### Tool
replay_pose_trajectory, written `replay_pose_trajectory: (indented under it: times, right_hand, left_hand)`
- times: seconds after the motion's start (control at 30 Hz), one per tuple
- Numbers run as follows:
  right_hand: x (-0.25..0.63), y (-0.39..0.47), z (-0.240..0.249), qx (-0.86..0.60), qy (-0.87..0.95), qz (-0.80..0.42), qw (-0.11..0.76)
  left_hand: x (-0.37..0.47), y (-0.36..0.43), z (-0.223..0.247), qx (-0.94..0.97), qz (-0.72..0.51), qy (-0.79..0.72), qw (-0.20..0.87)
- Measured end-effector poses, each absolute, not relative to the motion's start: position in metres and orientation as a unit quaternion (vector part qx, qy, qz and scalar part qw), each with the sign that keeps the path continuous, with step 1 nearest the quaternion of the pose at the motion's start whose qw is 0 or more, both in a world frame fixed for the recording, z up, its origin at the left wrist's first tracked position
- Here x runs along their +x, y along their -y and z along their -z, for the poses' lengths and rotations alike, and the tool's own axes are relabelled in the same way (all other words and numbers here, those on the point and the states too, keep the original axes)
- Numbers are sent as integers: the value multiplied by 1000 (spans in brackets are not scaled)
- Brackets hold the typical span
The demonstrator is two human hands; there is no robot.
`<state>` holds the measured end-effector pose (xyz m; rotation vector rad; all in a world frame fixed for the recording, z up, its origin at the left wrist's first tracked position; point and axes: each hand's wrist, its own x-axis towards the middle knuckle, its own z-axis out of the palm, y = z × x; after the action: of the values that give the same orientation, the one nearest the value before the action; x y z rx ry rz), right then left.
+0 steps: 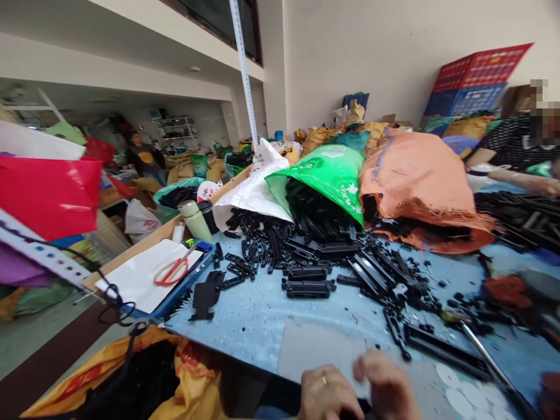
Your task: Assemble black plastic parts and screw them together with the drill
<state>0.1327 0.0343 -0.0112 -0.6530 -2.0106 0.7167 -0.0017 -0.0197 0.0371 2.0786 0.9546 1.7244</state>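
My left hand (326,392), with a ring on one finger, is at the bottom edge over the near side of the blue table (245,338). Its fingers are curled round a black part (364,403), of which only a dark sliver shows. Close beside it, my right hand (388,382) is raised with bent fingers, smeared by motion; whether it grips the same part cannot be made out. Beyond both hands lies a grey sheet (319,344). Two long black plastic parts (308,288) lie side by side farther back, in front of a heap of black parts (301,248).
White (249,195), green (324,169) and orange (420,181) sacks stand behind the heap. Red scissors (172,271) rest on paper in a blue tray at left. A metal rod (485,350) and white discs (464,396) lie at right. Another person (503,146) sits far right.
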Motion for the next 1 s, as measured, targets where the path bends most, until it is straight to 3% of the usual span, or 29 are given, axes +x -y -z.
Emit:
replay_pose_trajectory:
  times: [0.03, 0.07, 0.13, 0.27, 0.37, 0.47, 0.63, 0.77, 1.0]
  right_hand:
    - [117, -37, 17, -271, 787, -289, 472]
    - [102, -42, 20, -274, 724, -291, 563]
    - [81, -59, 22, -283, 680, -289, 611]
    - [79, -130, 8, -354, 779, -171, 489]
    - [89, -202, -6, -403, 842, -41, 355]
    - [85, -259, -19, -400, 871, -4, 284]
    - [70, -285, -32, -385, 895, -5, 227]
    - [76, -278, -48, -414, 888, 1, 202]
    - [91, -220, -68, -424, 887, -46, 178]
  left_hand:
    - [-1, 21, -38, 701, -618, -337, 120]
    - [-2, 21, -39, 696, -624, -341, 96]
    - [-14, 13, -36, 727, -584, -359, 29]
    - [-54, -24, -15, 814, -368, -441, -89]
    - [-75, -59, 5, 820, -216, -517, -116]
    - [-85, -90, 18, 794, -127, -583, -116]
    - [-96, -115, 17, 798, -81, -591, -85]
    - [-107, -115, -1, 809, -113, -573, -73]
    - [-171, -140, -17, 554, -107, -825, -4]
